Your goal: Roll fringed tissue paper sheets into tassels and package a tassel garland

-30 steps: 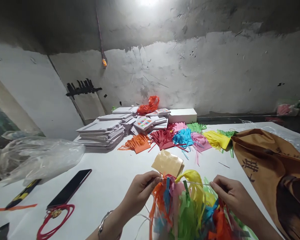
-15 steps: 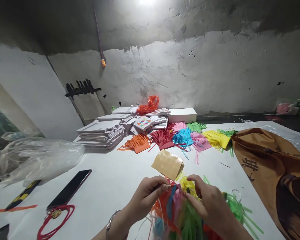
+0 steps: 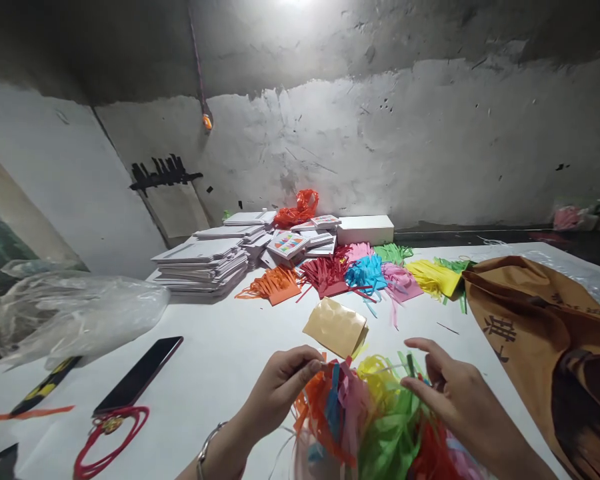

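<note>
In front of me hangs a bunch of paper-strip tassels on a white string (image 3: 391,367). From left to right show an orange tassel (image 3: 316,403), a blue one (image 3: 334,397), a pink one (image 3: 354,393), a yellow one (image 3: 374,379), a large green one (image 3: 393,427) and a red one (image 3: 433,453). My left hand (image 3: 287,383) pinches the string's left end beside the orange tassel. At the right end, my right hand (image 3: 455,387) has its thumb and forefinger apart, around a green strip's top without visibly gripping it. The bunch's lower part runs out of view.
A folded tan paper piece (image 3: 336,327) lies just beyond the tassels. Fringed paper bundles (image 3: 325,279), white stacks (image 3: 200,267) and a white box (image 3: 365,231) stand farther back. Left are a phone (image 3: 140,377) and plastic bag (image 3: 80,313); right, a brown cloth (image 3: 525,320).
My right hand has moved right and its fingers have spread apart. My left hand has shifted slightly left. The tassels now hang more spread out between the hands.
</note>
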The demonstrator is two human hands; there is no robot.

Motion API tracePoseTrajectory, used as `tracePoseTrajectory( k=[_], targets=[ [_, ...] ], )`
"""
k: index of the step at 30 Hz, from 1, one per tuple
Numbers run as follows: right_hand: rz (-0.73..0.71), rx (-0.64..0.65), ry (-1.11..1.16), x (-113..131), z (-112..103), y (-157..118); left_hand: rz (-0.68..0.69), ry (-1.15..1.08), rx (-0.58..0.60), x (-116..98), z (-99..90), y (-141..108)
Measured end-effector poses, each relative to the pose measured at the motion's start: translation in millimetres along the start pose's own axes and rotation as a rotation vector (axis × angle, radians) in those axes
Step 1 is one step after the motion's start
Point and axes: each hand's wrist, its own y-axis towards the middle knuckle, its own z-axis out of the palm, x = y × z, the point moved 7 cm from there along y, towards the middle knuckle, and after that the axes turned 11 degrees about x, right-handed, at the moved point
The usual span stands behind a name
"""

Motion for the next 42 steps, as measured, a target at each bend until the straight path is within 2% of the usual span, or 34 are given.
tracePoseTrajectory(
  k=[5, 8, 12, 14, 16, 18, 21, 23, 27, 29, 32, 34, 35, 37, 39, 42],
  targets=[
    [-0.135, 0.247, 0.063, 45.4, 40.8, 11.2, 0.038, -0.028, 0.105, -12.5, 20.2, 5.2],
    [-0.153, 0.328, 0.057, 47.3, 55.0, 21.9, 0.06, -0.033, 0.122, -15.5, 17.0, 3.7],
    [-0.052, 0.288, -0.028, 17.6, 46.1, 28.2, 0.038, -0.073, -0.028, -8.1, -8.1, -4.2],
    [-0.028, 0.27, -0.018, 14.3, 40.7, 26.2, 0.02, -0.067, -0.05, -5.7, -11.4, -6.1],
    [-0.048, 0.26, 0.041, 26.2, 40.2, 24.1, 0.01, -0.023, 0.016, -7.3, -2.6, -4.5],
    [-0.1, 0.262, 0.104, 46.8, 44.7, 24.5, 0.02, 0.021, 0.134, -12.2, 12.7, -1.7],
    [-0.192, 0.333, 0.176, 68.1, 55.6, 29.5, 0.044, 0.066, 0.241, -20.5, 24.1, -0.3],
    [-0.197, 0.371, 0.195, 63.5, 57.0, 33.9, 0.04, 0.088, 0.182, -22.8, 14.1, -1.2],
    [-0.084, 0.344, 0.156, 36.9, 44.7, 38.5, -0.003, 0.053, -0.028, -18.6, -14.7, -5.4],
    [-0.069, 0.341, 0.147, 39.8, 43.7, 38.2, -0.024, 0.039, 0.014, -16.2, -9.0, -3.9],
    [-0.186, 0.357, 0.13, 66.2, 54.0, 38.5, -0.022, 0.039, 0.206, -19.2, 17.9, 1.0],
    [-0.26, 0.369, 0.109, 76.5, 61.7, 40.1, -0.006, 0.047, 0.22, -23.5, 22.2, 2.4],
    [-0.262, 0.367, 0.098, 74.0, 62.8, 41.4, -0.009, 0.044, 0.171, -24.1, 16.2, 2.2],
    [-0.199, 0.331, 0.083, 53.4, 55.5, 43.6, -0.061, -0.013, 0.012, -18.2, -9.4, -1.4],
    [-0.11, 0.266, 0.067, 20.7, 35.7, 41.8, -0.143, -0.115, -0.151, -4.5, -43.3, -8.7],
    [-0.038, 0.224, 0.039, -27.0, -3.7, 31.8, -0.207, -0.196, -0.293, 13.8, -89.8, -17.7]
  ],
)
